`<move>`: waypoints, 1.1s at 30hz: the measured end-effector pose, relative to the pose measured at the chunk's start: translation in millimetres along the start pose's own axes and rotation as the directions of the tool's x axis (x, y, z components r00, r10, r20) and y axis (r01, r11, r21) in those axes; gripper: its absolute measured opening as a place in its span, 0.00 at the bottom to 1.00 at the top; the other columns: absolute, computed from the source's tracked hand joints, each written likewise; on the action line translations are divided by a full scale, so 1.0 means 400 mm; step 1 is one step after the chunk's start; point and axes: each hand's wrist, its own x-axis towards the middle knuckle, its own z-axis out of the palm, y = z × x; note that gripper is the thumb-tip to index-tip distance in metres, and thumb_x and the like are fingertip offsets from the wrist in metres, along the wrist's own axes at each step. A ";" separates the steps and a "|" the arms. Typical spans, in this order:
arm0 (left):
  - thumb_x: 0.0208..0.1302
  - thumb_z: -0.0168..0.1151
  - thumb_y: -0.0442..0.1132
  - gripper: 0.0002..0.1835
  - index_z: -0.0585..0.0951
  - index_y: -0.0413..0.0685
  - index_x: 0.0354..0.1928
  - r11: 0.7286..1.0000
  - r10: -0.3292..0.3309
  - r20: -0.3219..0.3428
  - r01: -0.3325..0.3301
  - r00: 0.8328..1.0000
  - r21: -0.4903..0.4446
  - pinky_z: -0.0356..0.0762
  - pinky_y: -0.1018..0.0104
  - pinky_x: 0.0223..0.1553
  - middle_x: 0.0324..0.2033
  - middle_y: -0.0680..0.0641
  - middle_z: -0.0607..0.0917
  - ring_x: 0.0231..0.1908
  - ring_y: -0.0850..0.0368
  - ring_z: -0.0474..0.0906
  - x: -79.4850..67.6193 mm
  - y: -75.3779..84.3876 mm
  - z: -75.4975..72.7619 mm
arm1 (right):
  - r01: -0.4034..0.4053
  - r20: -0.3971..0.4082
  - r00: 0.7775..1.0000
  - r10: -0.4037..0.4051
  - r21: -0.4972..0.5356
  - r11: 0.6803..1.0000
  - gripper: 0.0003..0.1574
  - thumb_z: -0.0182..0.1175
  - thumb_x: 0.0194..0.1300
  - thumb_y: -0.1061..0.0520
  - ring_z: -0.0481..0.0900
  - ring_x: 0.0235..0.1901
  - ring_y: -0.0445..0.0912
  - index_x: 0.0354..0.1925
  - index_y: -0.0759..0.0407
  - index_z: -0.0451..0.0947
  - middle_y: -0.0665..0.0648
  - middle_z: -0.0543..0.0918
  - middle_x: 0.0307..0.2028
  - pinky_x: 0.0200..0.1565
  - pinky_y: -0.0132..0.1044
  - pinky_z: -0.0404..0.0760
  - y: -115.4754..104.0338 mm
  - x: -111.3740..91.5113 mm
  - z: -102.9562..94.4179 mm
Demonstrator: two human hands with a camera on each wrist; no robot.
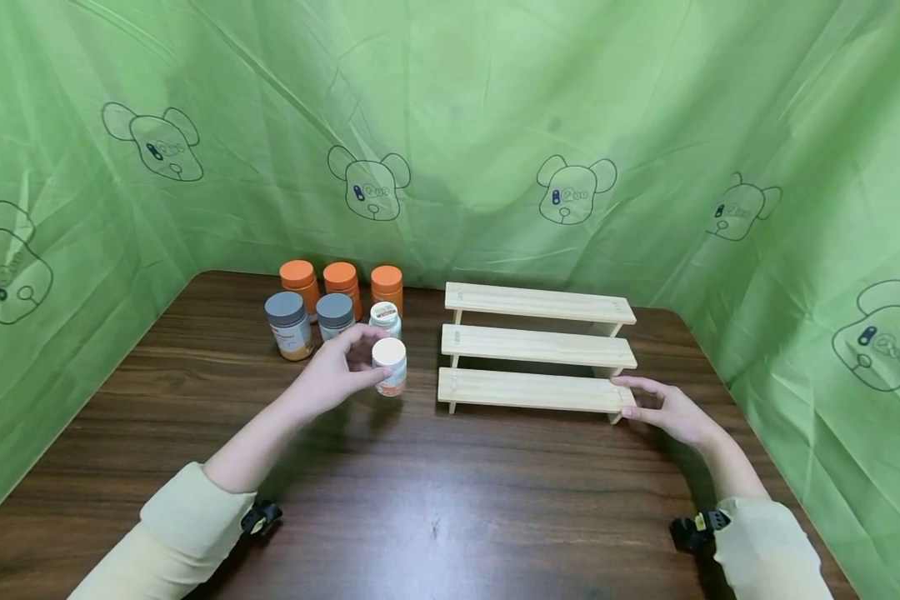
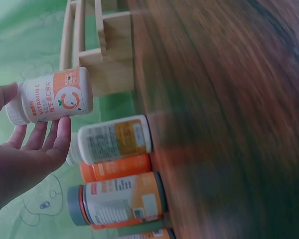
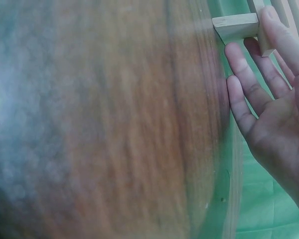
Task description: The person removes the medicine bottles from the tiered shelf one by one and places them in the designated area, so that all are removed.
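In the head view my left hand (image 1: 337, 375) holds a small white vitamin C bottle (image 1: 390, 367) between thumb and fingers, above the table. An orange label with a large C shows on this bottle (image 2: 52, 95) in the left wrist view. Another white bottle (image 1: 386, 317) stands just behind it, partly covered. My right hand (image 1: 671, 410) grips the right end of the lowest step of a three-tier wooden shelf (image 1: 532, 390), thumb at the front edge. In the right wrist view the thumb and fingers lie about the board's end (image 3: 265, 42).
Left of the shelf stand two grey-lidded jars (image 1: 288, 327), with several orange bottles (image 1: 298, 279) behind them. The dark wooden table (image 1: 450, 500) reaches back to a green cloth (image 1: 465, 108) that hangs around the back and sides.
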 end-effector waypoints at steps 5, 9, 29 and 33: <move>0.54 0.71 0.37 0.25 0.74 0.47 0.54 0.999 -0.034 0.005 0.035 0.999 -0.015 0.78 0.67 0.42 0.43 0.44 0.80 0.43 0.52 0.76 0.007 -0.018 -0.008 | 0.027 -0.002 1.000 -0.027 0.012 1.000 0.31 0.62 0.63 0.49 0.68 0.54 0.32 0.64 0.46 0.69 0.56 0.69 0.64 0.51 0.26 0.68 0.001 0.000 -0.001; 0.54 0.70 0.36 0.25 0.73 0.44 0.54 0.998 -0.066 0.024 0.067 0.998 -0.014 0.78 0.66 0.43 0.44 0.43 0.80 0.45 0.51 0.76 0.009 -0.027 -0.014 | 0.043 0.000 0.999 -0.043 0.021 0.999 0.32 0.63 0.62 0.51 0.74 0.50 0.34 0.64 0.48 0.69 0.58 0.70 0.63 0.47 0.24 0.71 0.006 0.001 -0.002; 0.55 0.69 0.35 0.25 0.72 0.40 0.54 0.987 -0.158 0.092 0.156 0.983 0.029 0.75 0.57 0.49 0.48 0.41 0.79 0.50 0.48 0.76 0.023 -0.079 -0.010 | 0.033 0.000 0.999 -0.033 0.034 0.999 0.32 0.63 0.62 0.51 0.70 0.52 0.30 0.64 0.48 0.69 0.57 0.69 0.64 0.50 0.22 0.68 0.010 -0.001 -0.003; 0.55 0.69 0.36 0.25 0.72 0.40 0.54 0.986 -0.169 0.095 0.167 0.981 0.029 0.75 0.58 0.49 0.48 0.41 0.79 0.50 0.48 0.75 0.025 -0.084 -0.010 | 0.029 -0.007 1.000 -0.029 0.023 0.999 0.32 0.63 0.62 0.49 0.67 0.54 0.29 0.64 0.46 0.69 0.55 0.69 0.64 0.50 0.21 0.65 0.009 0.001 -0.004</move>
